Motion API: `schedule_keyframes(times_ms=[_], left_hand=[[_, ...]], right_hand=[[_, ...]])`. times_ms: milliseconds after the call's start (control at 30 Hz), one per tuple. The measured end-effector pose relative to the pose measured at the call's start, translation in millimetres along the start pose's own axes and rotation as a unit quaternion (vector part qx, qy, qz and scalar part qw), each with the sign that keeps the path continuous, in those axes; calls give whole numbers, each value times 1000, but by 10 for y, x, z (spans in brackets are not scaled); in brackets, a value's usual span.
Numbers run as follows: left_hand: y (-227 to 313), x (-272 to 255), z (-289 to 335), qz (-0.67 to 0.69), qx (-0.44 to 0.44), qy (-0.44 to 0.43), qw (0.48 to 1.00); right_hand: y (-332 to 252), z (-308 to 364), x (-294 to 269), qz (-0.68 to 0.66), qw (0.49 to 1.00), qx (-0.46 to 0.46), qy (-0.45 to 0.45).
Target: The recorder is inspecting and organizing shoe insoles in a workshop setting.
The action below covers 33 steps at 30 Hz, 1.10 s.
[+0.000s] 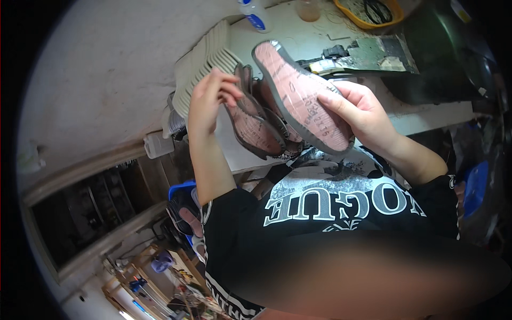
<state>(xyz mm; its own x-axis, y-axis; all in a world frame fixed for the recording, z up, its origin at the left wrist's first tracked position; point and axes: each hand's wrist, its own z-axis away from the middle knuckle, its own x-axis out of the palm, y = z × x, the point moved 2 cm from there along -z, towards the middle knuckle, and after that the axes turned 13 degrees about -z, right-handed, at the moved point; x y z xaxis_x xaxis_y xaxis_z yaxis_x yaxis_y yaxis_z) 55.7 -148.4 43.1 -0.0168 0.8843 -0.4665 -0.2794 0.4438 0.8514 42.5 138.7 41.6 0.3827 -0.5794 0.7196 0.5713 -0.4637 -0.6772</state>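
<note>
My right hand point(358, 109) grips a pink shoe sole point(298, 88) with a dark grey rim, thumb across its face and fingers behind. Handwritten marks and dark dashes cover the pink face, and its narrow end tilts up to the left. My left hand point(210, 98) is raised beside it, fingers loosely bent and apart, with nothing seen in them. Right by those fingers, a group of similar pink soles point(256, 130) with dark rims lies on the table. Whether the left fingertips touch them, I cannot tell.
Cream-coloured sole-shaped pieces point(205, 58) lean in a row along the wall. The pale table point(298, 37) holds a white bottle point(255, 15), a yellow basket point(373, 24) and a worn green plate point(381, 53). A white jug point(158, 145) sits left; a blue bin point(474, 186) stands right.
</note>
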Motion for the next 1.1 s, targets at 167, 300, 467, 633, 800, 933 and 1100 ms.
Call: schedule_keyframes(times_ms=[167, 300, 467, 633, 800, 933, 1100], left_hand=[[-1174, 44, 450, -91, -189, 174, 962], [-1088, 708, 354, 146, -124, 134, 972], [-1109, 808, 453, 264, -63, 135, 953], [-1295, 1202, 451, 237, -86, 230, 940], [-1600, 1423, 61, -144, 34, 305, 941], [-1298, 1405, 212, -116, -30, 243, 963], [-1278, 1250, 453, 89, -38, 225, 969]], right_hand=[[408, -400, 214, 135, 989, 23, -47], [964, -692, -52, 461, 884, -31, -70], [718, -811, 100, 441, 896, 36, -45], [577, -753, 14, 404, 900, 157, -42], [368, -484, 331, 361, 908, 207, -52], [610, -541, 198, 509, 852, 56, -108], [750, -529, 177, 426, 896, 74, -101]])
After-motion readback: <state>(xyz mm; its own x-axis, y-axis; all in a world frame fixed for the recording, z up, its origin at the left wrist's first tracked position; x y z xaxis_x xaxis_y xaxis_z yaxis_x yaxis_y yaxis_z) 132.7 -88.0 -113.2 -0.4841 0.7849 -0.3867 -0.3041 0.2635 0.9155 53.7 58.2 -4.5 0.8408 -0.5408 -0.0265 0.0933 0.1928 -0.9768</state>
